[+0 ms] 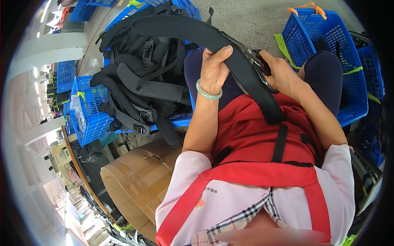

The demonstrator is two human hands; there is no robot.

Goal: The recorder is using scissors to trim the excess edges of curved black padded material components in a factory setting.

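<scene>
A long black padded strap (250,80), like a backpack shoulder strap, curves across my lap from the pile at the upper left. My left hand (215,69), with a pale green bangle on the wrist, is closed on the strap's edge, thumb on top. My right hand (283,74) is closed around scissors (259,65) with dark handles and shiny metal, held against the strap's right edge. Fingers and strap hide part of the scissors. Beneath the strap lies my red apron (254,135).
Many black padded straps (152,78) with buckles fill a blue crate at the left. Another blue crate (305,24) with an orange tie stands at the right, more crates beyond it. A smaller blue crate (88,117) and a cardboard box (137,180) stand at the left.
</scene>
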